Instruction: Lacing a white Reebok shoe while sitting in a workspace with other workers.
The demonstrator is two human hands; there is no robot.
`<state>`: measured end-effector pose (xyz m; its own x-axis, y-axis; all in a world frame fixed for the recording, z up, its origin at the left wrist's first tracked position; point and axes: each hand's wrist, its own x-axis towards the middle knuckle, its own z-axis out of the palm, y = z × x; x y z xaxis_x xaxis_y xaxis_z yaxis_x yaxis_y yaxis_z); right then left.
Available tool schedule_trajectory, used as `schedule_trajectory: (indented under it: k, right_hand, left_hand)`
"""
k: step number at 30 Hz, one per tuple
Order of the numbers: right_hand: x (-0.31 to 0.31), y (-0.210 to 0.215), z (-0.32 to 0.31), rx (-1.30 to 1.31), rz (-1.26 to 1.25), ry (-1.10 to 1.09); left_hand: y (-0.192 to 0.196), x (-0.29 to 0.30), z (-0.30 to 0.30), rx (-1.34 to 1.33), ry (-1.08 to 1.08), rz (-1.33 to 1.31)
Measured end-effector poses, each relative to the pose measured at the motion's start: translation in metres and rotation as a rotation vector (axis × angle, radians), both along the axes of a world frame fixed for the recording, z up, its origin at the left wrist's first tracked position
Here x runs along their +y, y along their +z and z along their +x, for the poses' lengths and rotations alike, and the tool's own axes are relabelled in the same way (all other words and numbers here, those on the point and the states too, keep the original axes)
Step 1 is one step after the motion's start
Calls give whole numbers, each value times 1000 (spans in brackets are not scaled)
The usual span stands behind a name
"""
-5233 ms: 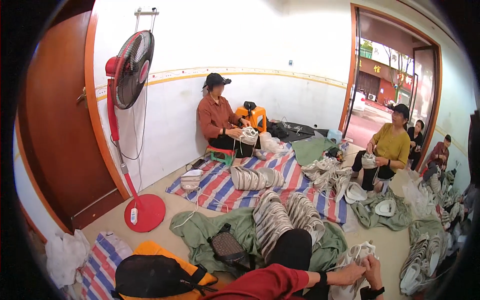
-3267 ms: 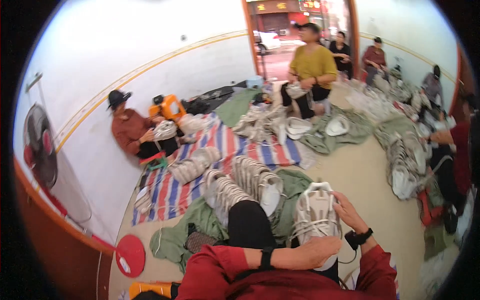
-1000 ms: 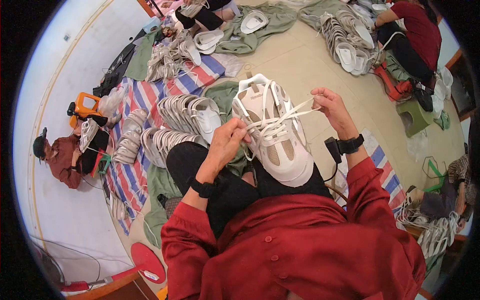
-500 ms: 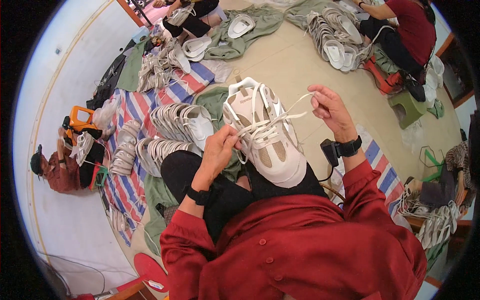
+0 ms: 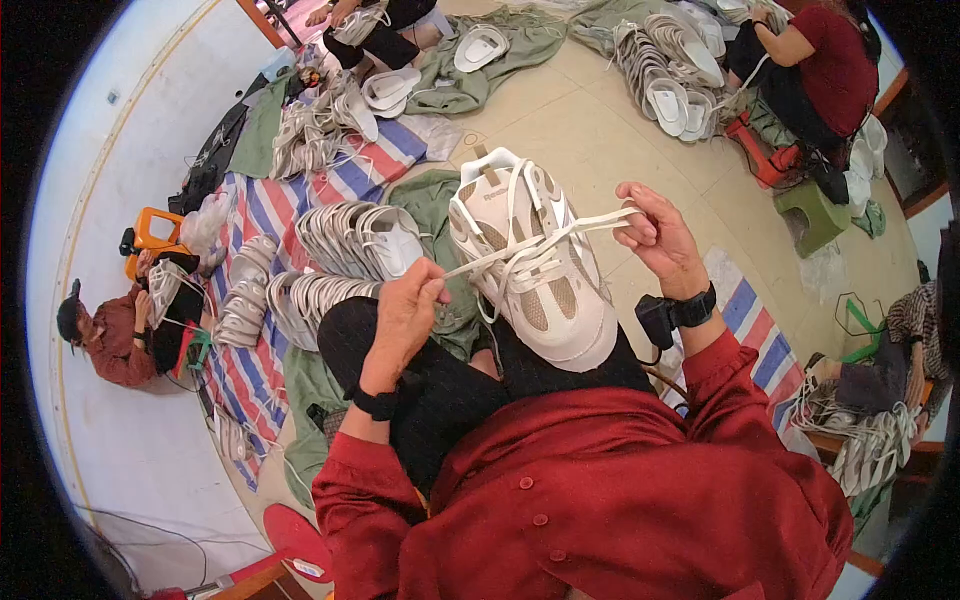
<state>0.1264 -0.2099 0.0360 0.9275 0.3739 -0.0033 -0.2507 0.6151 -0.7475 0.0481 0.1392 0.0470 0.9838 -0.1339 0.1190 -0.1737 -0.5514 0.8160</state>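
A white and beige sneaker rests on my lap, toe toward me, partly laced. My left hand pinches one end of its white shoelace at the shoe's left side. My right hand grips the other lace end, drawn out taut to the right of the shoe. Both wrists carry black bands, and I wear a dark red shirt and black trousers.
Rows of white sneakers lie on a striped mat and green cloth to my left. A seated person in red works at the left wall; others sit at the top and upper right. More sneakers lie beyond.
The view swung from looking across the room down onto my lap. In the last second my hands drew the two lace ends further apart, the right hand moving out to the right.
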Motion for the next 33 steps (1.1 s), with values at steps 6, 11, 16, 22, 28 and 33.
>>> schedule_trajectory:
  k: [6,11,16,22,28,33]
  right_hand:
    - [20,1,-10,14,-71,-1]
    - [39,-7,-12,-3,-89,69]
    - [44,-6,-14,20,-210,45]
    - [51,-9,-19,-34,-281,-6]
    - [48,-11,-24,-141,-331,-1]
    - [45,-9,-23,-180,-387,37]
  left_hand:
    - [-1,51,-17,-4,107,67]
    - [-5,114,-39,-39,255,139]
    - [6,141,-58,-35,307,185]
    - [19,162,-65,-82,357,167]
    - [55,189,-61,-180,399,371]
    - [70,215,-64,-340,568,651]
